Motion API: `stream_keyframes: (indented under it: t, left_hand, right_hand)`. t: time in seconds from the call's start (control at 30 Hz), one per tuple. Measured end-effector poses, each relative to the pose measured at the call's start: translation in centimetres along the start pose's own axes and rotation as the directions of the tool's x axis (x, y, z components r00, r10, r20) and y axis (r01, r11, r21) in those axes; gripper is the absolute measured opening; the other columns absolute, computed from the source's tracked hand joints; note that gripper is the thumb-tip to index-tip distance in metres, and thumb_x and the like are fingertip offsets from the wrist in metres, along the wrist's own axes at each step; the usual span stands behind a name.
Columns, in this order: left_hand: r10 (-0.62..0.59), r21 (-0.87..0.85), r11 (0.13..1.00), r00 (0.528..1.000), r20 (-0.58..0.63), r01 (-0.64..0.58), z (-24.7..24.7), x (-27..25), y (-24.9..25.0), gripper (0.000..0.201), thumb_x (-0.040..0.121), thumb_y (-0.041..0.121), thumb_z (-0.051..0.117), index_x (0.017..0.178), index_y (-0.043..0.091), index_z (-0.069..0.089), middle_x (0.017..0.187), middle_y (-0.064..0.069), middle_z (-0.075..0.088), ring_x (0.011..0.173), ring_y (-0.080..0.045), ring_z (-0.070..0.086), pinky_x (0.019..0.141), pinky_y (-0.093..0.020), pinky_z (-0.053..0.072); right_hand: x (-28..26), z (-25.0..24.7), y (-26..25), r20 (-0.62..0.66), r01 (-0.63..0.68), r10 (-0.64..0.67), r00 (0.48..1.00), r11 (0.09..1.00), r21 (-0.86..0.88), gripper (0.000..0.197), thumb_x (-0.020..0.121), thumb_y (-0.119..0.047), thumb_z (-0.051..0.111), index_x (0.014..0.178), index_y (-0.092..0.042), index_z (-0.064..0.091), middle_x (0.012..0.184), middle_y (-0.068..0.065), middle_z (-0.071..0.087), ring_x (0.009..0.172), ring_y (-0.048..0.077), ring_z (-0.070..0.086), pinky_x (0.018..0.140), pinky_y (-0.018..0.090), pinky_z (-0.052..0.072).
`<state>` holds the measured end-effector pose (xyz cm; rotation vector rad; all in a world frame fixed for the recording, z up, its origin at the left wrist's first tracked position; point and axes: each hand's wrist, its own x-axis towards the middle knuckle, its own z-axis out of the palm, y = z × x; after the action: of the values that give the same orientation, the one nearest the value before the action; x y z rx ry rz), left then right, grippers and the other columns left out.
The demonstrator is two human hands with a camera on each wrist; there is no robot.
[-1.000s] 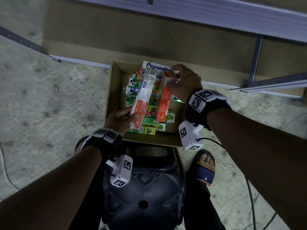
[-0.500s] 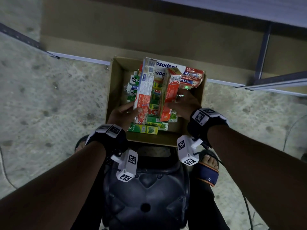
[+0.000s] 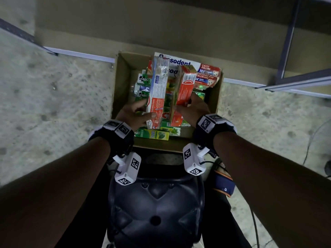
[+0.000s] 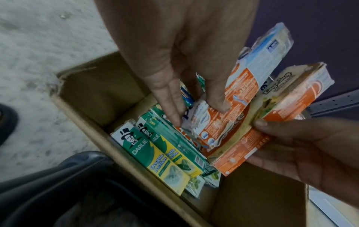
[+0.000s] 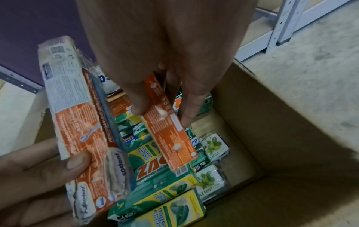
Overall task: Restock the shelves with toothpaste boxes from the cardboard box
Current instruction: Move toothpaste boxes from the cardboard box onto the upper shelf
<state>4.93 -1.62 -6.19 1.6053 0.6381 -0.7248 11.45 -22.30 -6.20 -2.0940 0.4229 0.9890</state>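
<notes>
A rough, speckled grey concrete floor under dim light. Beyond it stands a metal shelving unit, its pale bottom rail running across the floor and a perforated grey upright post rising at the rail's right end. A thin dark cable trails over the floor right of the post.

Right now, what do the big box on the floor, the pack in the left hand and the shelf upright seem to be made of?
Cardboard box: brown cardboard, matte, with a frayed, torn corner.
Pepsodent pack in the left hand: printed paperboard, apparently under clear film; crinkled, glinting edges suggest a wrap.
Shelf upright: probably painted metal, pale and smooth, with rows of punched holes.
</notes>
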Motion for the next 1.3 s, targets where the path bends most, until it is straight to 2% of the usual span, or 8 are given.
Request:
stream_keyframes:
  t: [0.17, 0.33, 0.4, 0.47, 0.57, 0.73, 0.97, 1.3]
  left_hand:
    - [-0.045, -0.056, 0.997, 0.999, 0.003, 0.045, 0.6, -2.8, 0.2, 0.056, 0.083, 0.012, 0.075, 0.128, 0.041, 0.059, 0.101, 0.009, 0.073, 0.091, -0.016, 0.073, 0.077, -0.034, 0.061]
    - [-0.103, -0.125, 0.986, 0.994, 0.034, 0.107, 1.2, -6.9, 1.1, 0.058, 0.082, 0.009, 0.075, 0.133, 0.029, 0.058, 0.113, -0.003, 0.069, 0.1, -0.024, 0.069, 0.088, -0.047, 0.057]
    - [-0.112, -0.143, 0.983, 0.993, 0.033, 0.115, 1.3, -8.5, 1.6, 0.062, 0.081, 0.01, 0.076, 0.137, 0.024, 0.055, 0.12, -0.007, 0.067, 0.102, -0.025, 0.068, 0.089, -0.048, 0.056]
    - [-0.108, -0.153, 0.982, 0.994, 0.019, 0.109, 1.4, -10.1, 2.1, 0.061, 0.08, 0.011, 0.077, 0.136, 0.025, 0.057, 0.12, -0.007, 0.067, 0.103, -0.023, 0.068, 0.09, -0.046, 0.056]
    - [-0.101, -0.166, 0.981, 0.995, 0.009, 0.101, 1.5, -12.4, 2.8, 0.05, 0.079, 0.011, 0.079, 0.122, 0.033, 0.066, 0.111, -0.002, 0.072, 0.1, -0.02, 0.07, 0.088, -0.045, 0.057]
    - [-0.06, -0.175, 0.983, 0.998, 0.005, 0.06, 1.2, -16.9, 4.5, 0.049, 0.079, 0.008, 0.077, 0.092, 0.055, 0.071, 0.095, 0.01, 0.075, 0.096, -0.016, 0.07, 0.088, -0.045, 0.057]
    - [0.031, -0.17, 0.985, 0.996, 0.081, -0.017, -0.2, -23.8, 7.6, 0.055, 0.083, 0.007, 0.074, 0.132, 0.028, 0.06, 0.105, 0.013, 0.074, 0.097, -0.005, 0.07, 0.075, -0.026, 0.059]
    - [0.088, -0.209, 0.974, 0.996, 0.013, -0.083, -1.7, -34.2, 13.6, 0.053, 0.084, 0.011, 0.074, 0.133, 0.025, 0.06, 0.104, 0.005, 0.075, 0.096, -0.012, 0.071, 0.076, -0.031, 0.06]
  right_hand:
    - [-2.7, -1.2, -0.6, -0.003, -0.03, 0.029, 1.0, 1.0, -0.011, 0.033, 0.082, -0.035, 0.075, 0.111, -0.03, 0.059, 0.086, -0.024, 0.056, 0.071, -0.005, 0.051, 0.055, 0.01, 0.035]
    - [-7.2, -2.4, -1.5, 0.017, -0.06, 0.059, 0.998, 0.998, 0.037, 0.05, 0.079, -0.036, 0.078, 0.124, -0.025, 0.06, 0.117, -0.005, 0.067, 0.101, 0.018, 0.066, 0.087, 0.033, 0.055]
    - [-9.1, -2.8, -1.6, 0.023, -0.05, 0.049, 0.999, 0.997, 0.051, 0.045, 0.079, -0.034, 0.078, 0.119, -0.027, 0.061, 0.11, -0.008, 0.068, 0.094, 0.014, 0.066, 0.077, 0.026, 0.054]
    - [-11.3, -3.4, -1.9, 0.023, -0.046, 0.045, 0.999, 0.999, 0.026, 0.028, 0.079, -0.034, 0.077, 0.1, -0.033, 0.06, 0.092, -0.015, 0.064, 0.079, 0.008, 0.062, 0.062, 0.016, 0.045]
    - [-14.2, -4.0, -2.2, 0.041, -0.08, 0.079, 0.996, 0.997, 0.02, 0.02, 0.079, -0.034, 0.076, 0.089, -0.036, 0.058, 0.091, -0.012, 0.065, 0.082, 0.013, 0.064, 0.072, 0.025, 0.051]
    - [-19.5, -5.2, -3.1, 0.039, -0.136, 0.133, 0.99, 0.988, 0.076, 0.04, 0.076, -0.029, 0.078, 0.114, -0.026, 0.066, 0.109, 0.0, 0.071, 0.095, 0.022, 0.068, 0.083, 0.036, 0.058]
    - [-26.9, -7.9, -6.1, 0.036, -0.081, 0.078, 0.996, 0.993, 0.091, 0.042, 0.076, -0.023, 0.077, 0.116, -0.018, 0.065, 0.109, 0.004, 0.07, 0.1, 0.025, 0.067, 0.09, 0.044, 0.055]
    - [-37.3, -12.2, -10.5, 0.082, -0.012, -0.01, 0.997, 0.966, 0.258, 0.045, 0.078, -0.015, 0.079, 0.12, -0.018, 0.066, 0.111, 0.003, 0.071, 0.102, 0.023, 0.069, 0.093, 0.047, 0.055]
